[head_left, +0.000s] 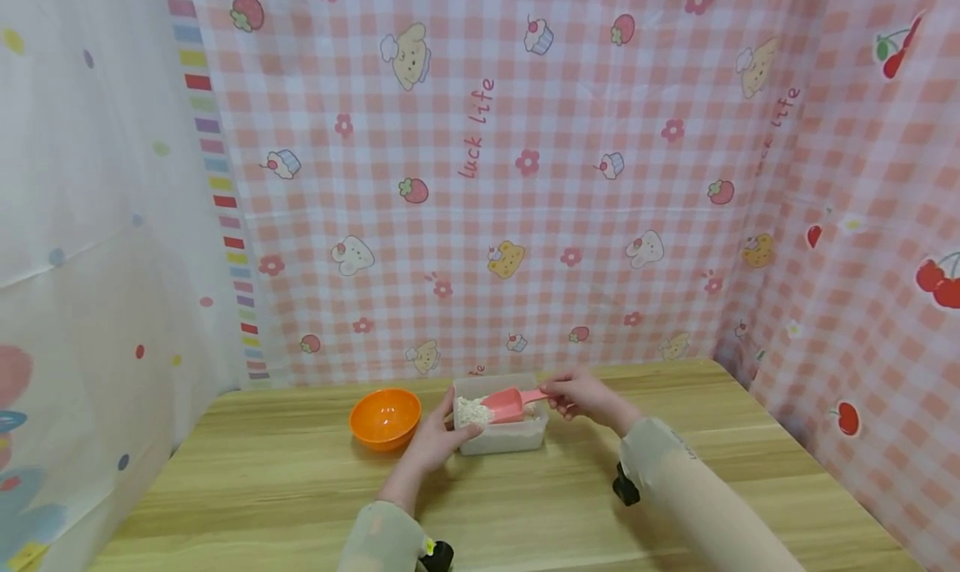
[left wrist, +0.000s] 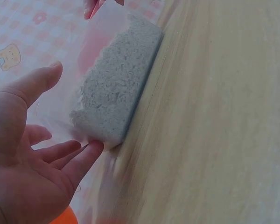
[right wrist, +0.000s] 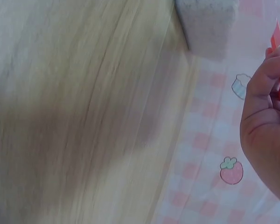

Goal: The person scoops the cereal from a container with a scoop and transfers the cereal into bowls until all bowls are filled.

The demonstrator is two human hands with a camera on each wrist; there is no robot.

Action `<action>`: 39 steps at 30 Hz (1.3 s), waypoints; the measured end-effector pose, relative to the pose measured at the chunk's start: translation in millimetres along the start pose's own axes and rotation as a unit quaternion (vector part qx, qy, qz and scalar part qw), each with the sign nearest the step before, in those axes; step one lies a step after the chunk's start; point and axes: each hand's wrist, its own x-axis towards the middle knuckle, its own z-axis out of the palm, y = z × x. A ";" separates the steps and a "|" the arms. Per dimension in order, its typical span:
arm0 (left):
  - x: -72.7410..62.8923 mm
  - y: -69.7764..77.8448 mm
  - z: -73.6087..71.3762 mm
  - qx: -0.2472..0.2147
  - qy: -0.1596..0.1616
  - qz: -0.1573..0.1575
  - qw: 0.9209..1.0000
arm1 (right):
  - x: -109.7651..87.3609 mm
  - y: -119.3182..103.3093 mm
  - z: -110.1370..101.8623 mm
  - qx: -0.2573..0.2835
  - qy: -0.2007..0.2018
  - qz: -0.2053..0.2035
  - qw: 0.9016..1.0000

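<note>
A translucent plastic box [head_left: 501, 440] stands on the table, part filled with pale grains [head_left: 472, 410] whose kind I cannot tell. My left hand [head_left: 433, 441] rests against the box's left end. In the left wrist view, the thumb of that hand [left wrist: 32, 154] lies extended near the front wall, and its fingers touch the lower end. My right hand [head_left: 591, 398] pinches the handle of a pink scoop [head_left: 506, 406], whose bowl sits inside the box over the grains. Only part of the handle [right wrist: 277, 35] shows in the right wrist view.
An orange bowl [head_left: 386, 420] stands on the wooden table [head_left: 525, 505], left of the box and close to my left hand. Behind the table hangs a pink checked cloth [head_left: 480, 305], with more cloth at both sides. A black wrist device [head_left: 626, 484] sits under the right sleeve.
</note>
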 end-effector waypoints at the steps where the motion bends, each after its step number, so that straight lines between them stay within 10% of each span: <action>1: -0.1 -0.1 -0.1 0.000 0.000 0.000 1.000 | 0.6 -0.1 1.2 -0.001 0.000 -0.002 1.000; 39: -1.7 2.8 -1.0 -0.008 -0.004 -0.005 1.000 | 10.0 -20.2 30.8 -0.076 0.024 0.011 0.997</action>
